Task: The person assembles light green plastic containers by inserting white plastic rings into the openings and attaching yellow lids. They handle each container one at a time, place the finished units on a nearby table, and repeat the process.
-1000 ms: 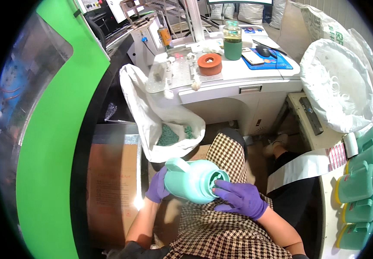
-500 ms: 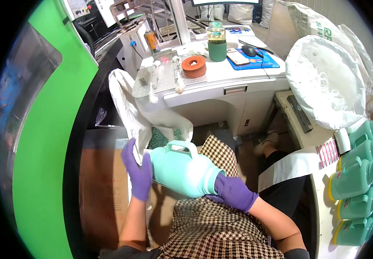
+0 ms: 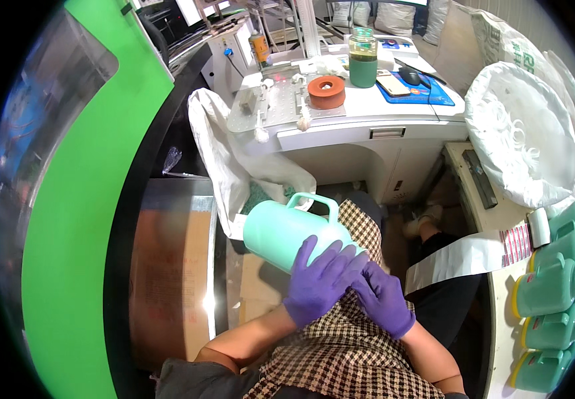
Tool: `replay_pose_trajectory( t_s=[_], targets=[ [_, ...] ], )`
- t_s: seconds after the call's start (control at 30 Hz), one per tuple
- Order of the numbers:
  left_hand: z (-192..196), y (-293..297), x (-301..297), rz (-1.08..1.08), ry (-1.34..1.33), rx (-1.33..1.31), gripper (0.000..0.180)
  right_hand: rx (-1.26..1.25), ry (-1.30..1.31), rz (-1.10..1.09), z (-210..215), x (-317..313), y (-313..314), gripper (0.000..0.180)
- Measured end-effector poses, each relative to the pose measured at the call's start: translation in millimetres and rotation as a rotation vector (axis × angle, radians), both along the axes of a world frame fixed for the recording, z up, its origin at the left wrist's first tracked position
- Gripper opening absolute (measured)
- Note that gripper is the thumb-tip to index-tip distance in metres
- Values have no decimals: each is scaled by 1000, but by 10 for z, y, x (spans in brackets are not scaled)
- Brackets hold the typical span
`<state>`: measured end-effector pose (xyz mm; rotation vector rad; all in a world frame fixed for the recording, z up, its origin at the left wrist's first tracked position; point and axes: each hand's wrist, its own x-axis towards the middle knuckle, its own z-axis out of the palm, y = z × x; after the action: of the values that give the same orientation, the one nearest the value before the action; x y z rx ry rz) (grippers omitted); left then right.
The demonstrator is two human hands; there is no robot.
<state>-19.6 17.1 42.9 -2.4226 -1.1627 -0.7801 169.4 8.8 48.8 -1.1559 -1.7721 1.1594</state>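
A mint-green plastic jug (image 3: 277, 233) with a loop handle lies on its side above my checked apron (image 3: 327, 349). Its base points left and its mouth end points right, toward my body. My left hand (image 3: 321, 279), in a purple glove, lies across the jug near its neck, gripping it from the near side. At the mouth end, my purple-gloved right hand (image 3: 386, 302) has its fingers curled and pressed together, touching the left fingertips. The jug's mouth is hidden behind both hands, and whatever the right fingers pinch cannot be seen.
Several green jugs (image 3: 543, 292) with yellow bases stand on the right bench, beside a label strip (image 3: 457, 261). Behind it is a plastic-lined bin (image 3: 480, 120) holding white rings. The desk ahead bears an orange tape roll (image 3: 326, 93) and a jar (image 3: 362, 63). A cardboard box (image 3: 171, 279) sits left.
My left hand has moved from the jug's base to its neck. My right hand has drawn its fingers out of the mouth. The view has shifted slightly.
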Motion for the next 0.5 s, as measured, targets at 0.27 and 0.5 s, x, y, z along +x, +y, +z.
replay_pose_trajectory(
  t_s=[0.27,0.5],
  targets=[
    [-266,136,-735,115,-587,-149,37,-108,183,412,-443,576,-555,29],
    [-67,-192,-673,3,-459,-187,35,848,-126,185,254,-931,1096,81]
  ],
)
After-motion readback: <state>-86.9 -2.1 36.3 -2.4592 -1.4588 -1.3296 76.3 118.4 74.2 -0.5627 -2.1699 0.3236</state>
